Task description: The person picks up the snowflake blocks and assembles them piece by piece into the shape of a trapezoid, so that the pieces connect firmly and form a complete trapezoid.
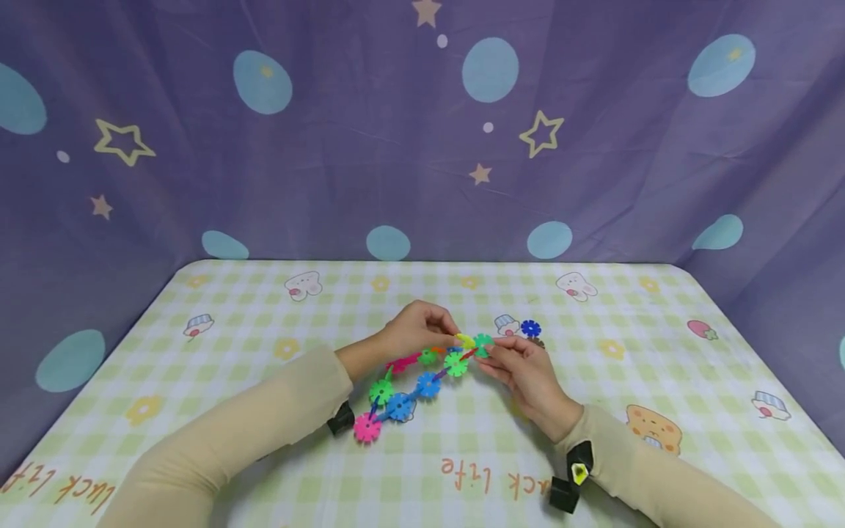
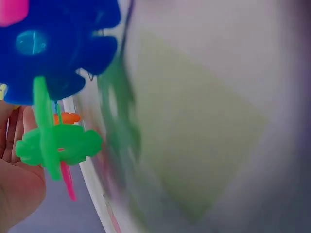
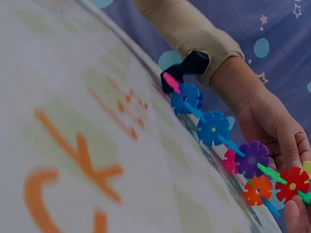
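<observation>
A looped chain of interlocking plastic snowflake discs (image 1: 428, 384) in many colours hangs between both hands over the table. My left hand (image 1: 419, 330) pinches a yellow disc (image 1: 466, 341) at the chain's upper right end. Beside it, my right hand (image 1: 528, 370) grips a green disc (image 1: 483, 345) between thumb and fingers. The yellow and green discs touch or nearly touch; whether they interlock cannot be told. In the left wrist view, a dark blue disc (image 2: 53, 48) partly covers the left hand. The right wrist view shows purple (image 3: 251, 159) and red discs (image 3: 292, 185) near the fingertips.
Past the right hand, a loose dark blue disc (image 1: 531, 328) lies on the checked tablecloth (image 1: 297, 484), with a brown disc (image 1: 538, 343) partly hidden next to it. Behind the table hangs a purple patterned curtain (image 1: 370, 147). Each wrist carries a black camera mount (image 1: 565, 493).
</observation>
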The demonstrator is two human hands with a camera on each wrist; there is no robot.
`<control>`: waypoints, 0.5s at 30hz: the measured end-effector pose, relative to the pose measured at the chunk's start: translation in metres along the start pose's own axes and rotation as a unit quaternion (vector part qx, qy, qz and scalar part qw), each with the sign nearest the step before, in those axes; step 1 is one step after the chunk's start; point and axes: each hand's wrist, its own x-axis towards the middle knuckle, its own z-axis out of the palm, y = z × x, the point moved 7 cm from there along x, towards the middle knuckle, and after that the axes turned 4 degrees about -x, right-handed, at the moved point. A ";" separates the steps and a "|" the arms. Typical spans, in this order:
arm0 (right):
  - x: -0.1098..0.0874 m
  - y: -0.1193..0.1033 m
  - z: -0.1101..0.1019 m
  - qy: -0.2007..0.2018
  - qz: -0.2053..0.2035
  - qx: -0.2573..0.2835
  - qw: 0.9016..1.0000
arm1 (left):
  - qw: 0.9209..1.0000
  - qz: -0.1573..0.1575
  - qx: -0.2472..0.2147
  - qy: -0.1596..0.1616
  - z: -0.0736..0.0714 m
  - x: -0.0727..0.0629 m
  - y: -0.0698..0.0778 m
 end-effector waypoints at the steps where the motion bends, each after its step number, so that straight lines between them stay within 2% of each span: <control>1: 0.000 -0.001 -0.001 0.001 -0.005 -0.011 1.000 | 1.000 -0.002 0.003 0.004 0.000 0.000 -0.001; 5: 0.003 -0.004 -0.005 0.006 -0.026 -0.068 0.997 | 1.000 -0.008 0.007 0.016 -0.002 0.000 -0.003; 8: 0.005 -0.007 -0.007 -0.006 -0.032 -0.104 0.994 | 1.000 -0.009 0.009 0.017 -0.002 0.001 -0.004; 15: 0.011 -0.011 -0.007 -0.077 -0.028 -0.160 0.984 | 0.999 0.013 0.028 0.013 0.003 0.004 -0.002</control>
